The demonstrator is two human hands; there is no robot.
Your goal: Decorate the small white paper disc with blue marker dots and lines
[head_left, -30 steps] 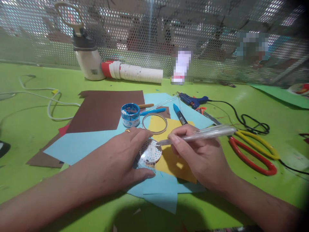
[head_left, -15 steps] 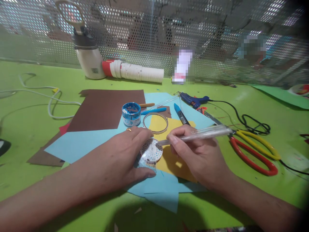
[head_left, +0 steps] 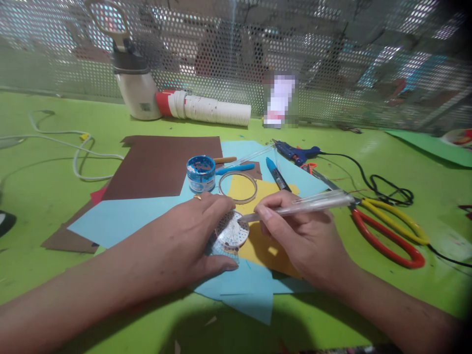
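Observation:
My left hand (head_left: 186, 236) presses flat on a small round clear disc (head_left: 231, 232) with dots and lines, which lies on yellow paper (head_left: 262, 246) over light blue paper (head_left: 125, 219). A ring shows on one finger. My right hand (head_left: 300, 236) pinches a clear pen (head_left: 313, 203), whose tip touches the disc's right edge. A roll of clear tape (head_left: 238, 187) and a blue paint pot (head_left: 200, 173) lie just beyond my left fingers.
Brown paper (head_left: 162, 164) lies at the left. Red and yellow scissors (head_left: 387, 231), a blue glue gun (head_left: 295, 152) with black cord, and a blue marker (head_left: 277, 174) lie at the right. A bottle (head_left: 134, 86), stacked cups (head_left: 210, 109) and a mesh fence stand behind. White cable (head_left: 73, 147) lies at the left.
The pen has tilted slightly and its tip has edged along the disc's rim. My left hand has stayed pressed on the disc.

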